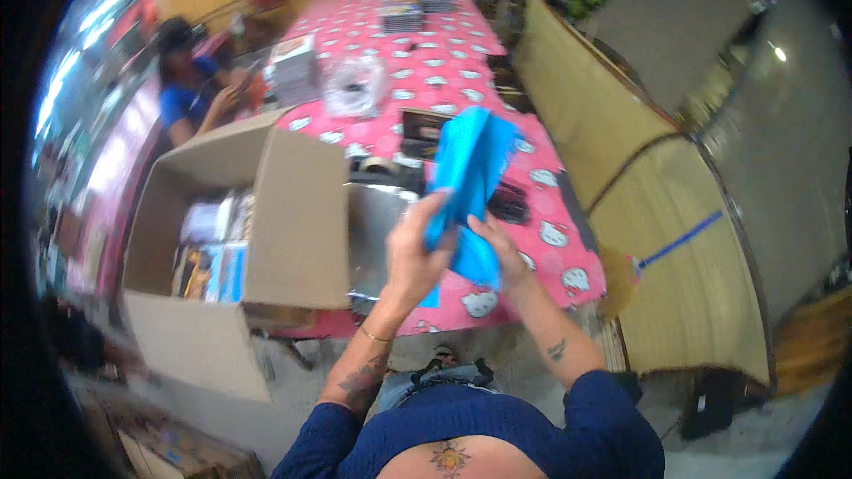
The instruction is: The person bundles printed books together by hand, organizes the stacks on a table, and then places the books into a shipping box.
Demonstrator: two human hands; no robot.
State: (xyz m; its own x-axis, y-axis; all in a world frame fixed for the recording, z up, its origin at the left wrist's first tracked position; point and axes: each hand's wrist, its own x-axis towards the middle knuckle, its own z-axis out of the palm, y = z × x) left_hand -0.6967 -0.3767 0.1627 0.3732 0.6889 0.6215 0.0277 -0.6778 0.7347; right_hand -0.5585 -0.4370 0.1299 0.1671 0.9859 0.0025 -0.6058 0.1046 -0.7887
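Note:
A bright blue folded bag or sheet (475, 155) is between my hands above the near part of the table; whether it is plastic or cloth I cannot tell. My left hand (419, 248) grips its left side, and my right hand (501, 248) holds its lower right edge. Beside my left hand a shiny silver flat packet (373, 235) lies on the pink patterned tablecloth (555, 235). Behind the packet is a black object with a tan ring (380, 165), perhaps a tape dispenser. A dark bundle (508, 202) lies right of the blue piece.
An open cardboard box (297, 222) with books or packets inside stands at left. Farther back are a dark booklet (422, 131), a clear plastic bag (355, 86) and stacks of books (402, 13). Another person (191, 89) is at the far left. A tan panel (666, 222) borders the right side.

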